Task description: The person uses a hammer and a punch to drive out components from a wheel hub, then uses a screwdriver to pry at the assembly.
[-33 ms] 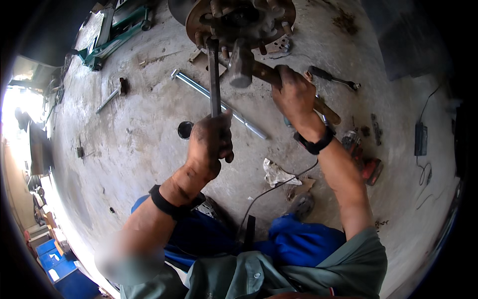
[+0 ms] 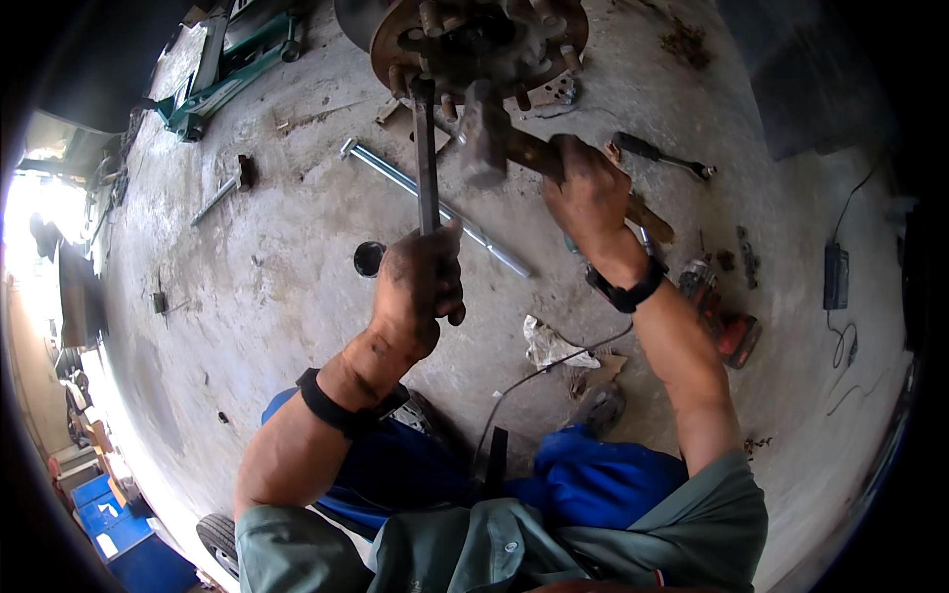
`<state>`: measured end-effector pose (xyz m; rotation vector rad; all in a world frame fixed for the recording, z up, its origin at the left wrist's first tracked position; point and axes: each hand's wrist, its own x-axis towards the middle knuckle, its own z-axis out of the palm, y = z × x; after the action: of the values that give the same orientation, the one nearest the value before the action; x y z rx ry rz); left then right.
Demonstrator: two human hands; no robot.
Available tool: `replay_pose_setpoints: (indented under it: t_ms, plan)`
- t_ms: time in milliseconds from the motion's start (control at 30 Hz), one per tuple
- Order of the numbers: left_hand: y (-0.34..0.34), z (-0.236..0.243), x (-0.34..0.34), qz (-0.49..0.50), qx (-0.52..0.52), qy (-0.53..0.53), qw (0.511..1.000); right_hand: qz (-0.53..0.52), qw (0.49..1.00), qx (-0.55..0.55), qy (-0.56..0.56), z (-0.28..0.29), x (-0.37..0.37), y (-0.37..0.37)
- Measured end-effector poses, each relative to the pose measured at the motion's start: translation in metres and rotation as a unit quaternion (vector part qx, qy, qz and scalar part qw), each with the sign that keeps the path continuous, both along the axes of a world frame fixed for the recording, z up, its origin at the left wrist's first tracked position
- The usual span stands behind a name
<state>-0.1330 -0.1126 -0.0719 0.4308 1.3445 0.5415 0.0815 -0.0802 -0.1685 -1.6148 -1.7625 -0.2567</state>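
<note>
1. Gripping a flat steel bar (image 2: 426, 158), left hand (image 2: 420, 282) has its fingers wrapped tight; the bar tip sits on the rusty hub (image 2: 474, 40), far centre.
2. Right hand (image 2: 590, 198) is fisted round the wooden handle of a hammer (image 2: 486, 133), whose head hangs just right of the bar.
3. Risk: a glancing blow could skid off the smooth bar toward the left knuckles.
4. Risk: greasy palms could let the bar slip off the rounded hub.
5. Floor (image 2: 297, 267) is rough, stained concrete.

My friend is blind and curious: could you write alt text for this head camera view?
Seen from above, a person's left hand holds a dark metal bar against a rusty wheel hub, while the right hand grips a wooden-handled hammer beside it. Tools lie scattered on the concrete floor.
</note>
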Motion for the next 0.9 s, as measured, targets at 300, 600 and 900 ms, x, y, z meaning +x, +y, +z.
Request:
replay_pose_setpoints:
  t_ms: [300, 600, 900]
  plan:
    - [0.004, -0.004, -0.011, 0.013, -0.005, -0.044, 0.999, 0.004, 0.998, 0.02, -0.053, 0.005, 0.006, 0.008]
    - [0.004, 0.004, -0.007, 0.011, -0.001, -0.006, 1.0, -0.032, 0.996, -0.047, -0.075, -0.006, 0.001, 0.023]
    - [0.007, -0.007, -0.004, -0.013, 0.006, -0.005, 1.0, -0.012, 0.98, -0.157, 0.126, 0.01, 0.001, 0.003]
